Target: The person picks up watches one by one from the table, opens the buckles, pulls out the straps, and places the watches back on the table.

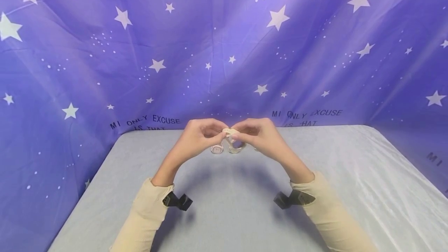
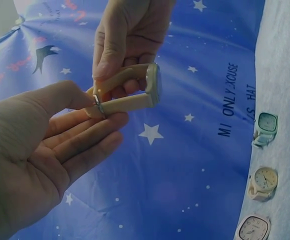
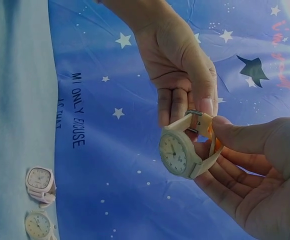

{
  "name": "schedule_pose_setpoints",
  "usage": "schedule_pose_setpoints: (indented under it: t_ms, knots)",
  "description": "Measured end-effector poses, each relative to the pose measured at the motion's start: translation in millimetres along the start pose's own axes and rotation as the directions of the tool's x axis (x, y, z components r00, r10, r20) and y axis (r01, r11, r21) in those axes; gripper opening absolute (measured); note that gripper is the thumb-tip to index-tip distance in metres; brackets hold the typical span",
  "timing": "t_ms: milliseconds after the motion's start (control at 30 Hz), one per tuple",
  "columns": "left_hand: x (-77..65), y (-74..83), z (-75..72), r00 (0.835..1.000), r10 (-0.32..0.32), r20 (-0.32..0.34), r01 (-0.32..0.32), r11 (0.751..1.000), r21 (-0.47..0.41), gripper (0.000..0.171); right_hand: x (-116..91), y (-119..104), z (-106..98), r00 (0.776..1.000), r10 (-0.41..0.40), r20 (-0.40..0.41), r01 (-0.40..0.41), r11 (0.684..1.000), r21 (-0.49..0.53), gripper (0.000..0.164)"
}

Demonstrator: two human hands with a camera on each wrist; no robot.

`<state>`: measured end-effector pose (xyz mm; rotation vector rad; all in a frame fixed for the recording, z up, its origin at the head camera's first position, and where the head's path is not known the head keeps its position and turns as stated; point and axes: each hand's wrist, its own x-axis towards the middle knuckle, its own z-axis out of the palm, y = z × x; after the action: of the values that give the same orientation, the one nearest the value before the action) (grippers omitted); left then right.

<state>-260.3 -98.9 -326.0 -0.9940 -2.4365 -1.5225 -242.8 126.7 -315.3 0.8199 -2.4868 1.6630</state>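
A cream wristwatch [image 3: 176,154] with a round pale dial is held up in the air between both hands, its strap looped through the metal buckle. My left hand [image 1: 197,137] pinches the strap at the buckle [image 2: 98,103] between thumb and fingers. My right hand [image 1: 262,136] pinches the strap close to the buckle, thumb on top. In the left wrist view the watch case [image 2: 155,85] faces away from the hands, its dial seen only edge-on. Fingers partly hide the strap's end.
Several other watches lie near the table's far edge: a green one [image 2: 267,122], a cream round one [image 2: 265,178] and a pale pink squarish one [image 3: 40,178]. A grey-blue cloth covers the table [image 1: 224,213]. Behind it hangs a purple-blue star-print curtain [image 1: 217,42].
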Motion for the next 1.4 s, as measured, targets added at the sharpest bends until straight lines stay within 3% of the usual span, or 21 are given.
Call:
schedule_pose_setpoints:
  t_ms: [233, 367, 600, 733, 867, 967, 1067, 1167, 1267, 1400]
  knots:
    - [-0.9, -0.6, 1.1, 0.996, 0.078, -0.031, -0.076, 0.995, 0.064, 0.019, -1.9, -1.7, 0.8, 1.0, -0.019, -0.009, 0.019, 1.0, -0.018, 0.021]
    - [-1.5, -0.5, 0.6, 0.99, 0.137, -0.033, -0.132, 0.983, 0.124, 0.022, -2.9, -3.1, 2.1, 0.998, -0.059, -0.02, 0.056, 0.993, -0.108, 0.02]
    - [-0.8, -2.0, 2.1, 0.983, 0.18, -0.046, -0.171, 0.973, 0.154, 0.019, -1.0, 0.7, 5.2, 0.98, -0.201, 0.007, 0.194, 0.937, -0.292, 0.018]
    - [0.1, -3.6, 3.9, 0.984, 0.168, -0.057, -0.16, 0.978, 0.135, 0.017, 0.5, 2.4, 5.8, 0.974, -0.227, 0.024, 0.224, 0.927, -0.301, 0.017]
    - [0.5, -4.6, 5.4, 0.997, 0.077, -0.033, -0.076, 0.997, 0.03, 0.016, 1.4, 4.2, 4.1, 0.988, -0.15, 0.037, 0.154, 0.973, -0.174, 0.017]
    - [1.1, -4.8, 5.8, 1.0, -0.005, 0.01, 0.005, 0.997, -0.076, 0.016, 1.8, 4.7, 2.0, 0.997, -0.029, 0.077, 0.029, 1.0, -0.001, 0.018]
    - [2.1, -4.5, 5.7, 0.997, -0.058, 0.053, 0.065, 0.987, -0.149, 0.015, 2.0, 5.6, -1.0, 0.99, 0.087, 0.111, -0.097, 0.991, 0.093, 0.022]
    - [2.8, -4.5, 5.2, 0.991, -0.107, 0.084, 0.123, 0.971, -0.205, 0.016, 2.3, 5.5, -3.8, 0.977, 0.174, 0.122, -0.188, 0.976, 0.11, 0.026]
    - [3.4, -5.2, 4.5, 0.983, -0.154, 0.101, 0.175, 0.953, -0.246, 0.016, 2.5, 4.7, -5.2, 0.963, 0.235, 0.133, -0.251, 0.961, 0.116, 0.029]
    - [4.0, -5.8, 4.2, 0.98, -0.189, 0.07, 0.201, 0.941, -0.272, 0.017, 3.4, 3.3, -4.7, 0.952, 0.273, 0.141, -0.293, 0.945, 0.148, 0.03]
